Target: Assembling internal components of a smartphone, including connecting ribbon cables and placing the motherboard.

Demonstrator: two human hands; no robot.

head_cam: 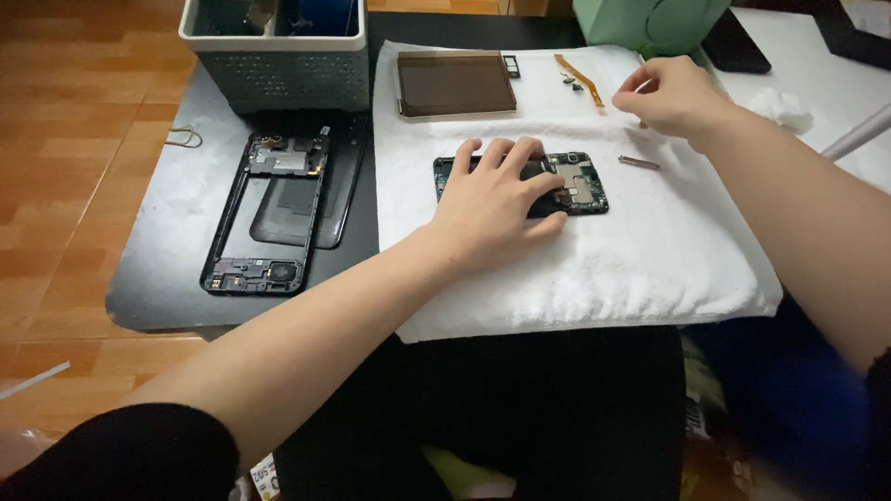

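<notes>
An opened phone body with bare circuit boards lies on a white towel. My left hand rests flat on it, fingers spread, pressing it down. My right hand hovers over the towel's far right part with thumb and fingers pinched together; whether anything small sits between them cannot be made out. A small metal strip lies on the towel just below that hand. An orange flex cable and tiny dark parts lie to its left.
A brown rectangular panel lies at the towel's far edge. A black phone frame and back cover lie on the dark table, left of the towel. A grey basket stands behind them, a rubber band at left, a green object at the back.
</notes>
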